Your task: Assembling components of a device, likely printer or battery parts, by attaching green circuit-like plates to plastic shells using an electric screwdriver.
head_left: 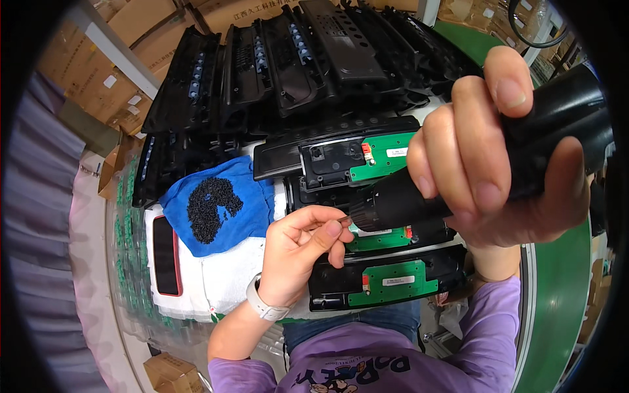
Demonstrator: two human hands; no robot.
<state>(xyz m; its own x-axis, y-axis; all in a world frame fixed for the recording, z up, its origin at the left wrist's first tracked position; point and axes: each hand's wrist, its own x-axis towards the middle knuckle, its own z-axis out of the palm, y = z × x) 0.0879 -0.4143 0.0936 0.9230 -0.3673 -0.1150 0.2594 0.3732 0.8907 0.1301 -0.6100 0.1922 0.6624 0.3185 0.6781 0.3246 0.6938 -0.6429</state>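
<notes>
My right hand (472, 154) is wrapped around a black power screwdriver (403, 200), held in the air with its ribbed collar pointing left. Right at that front end, my left hand (304, 245) pinches thumb and fingers together; whatever small thing is between them is too hidden to name. Below the tool lie black plastic housings with green circuit boards: one farther off (383, 154), one partly covered by the tool (377, 241), and one nearest me (393, 283). Left of my left hand, a pile of small black screws (206, 213) rests on a blue cloth (252, 226).
Rows of black plastic housings (282, 72) with blue parts fill the far side of the table. A red-edged phone (167, 255) lies left on white padding (223, 281). Stacked clear trays with green boards (128, 262) stand at the left; cardboard boxes (92, 72) are behind.
</notes>
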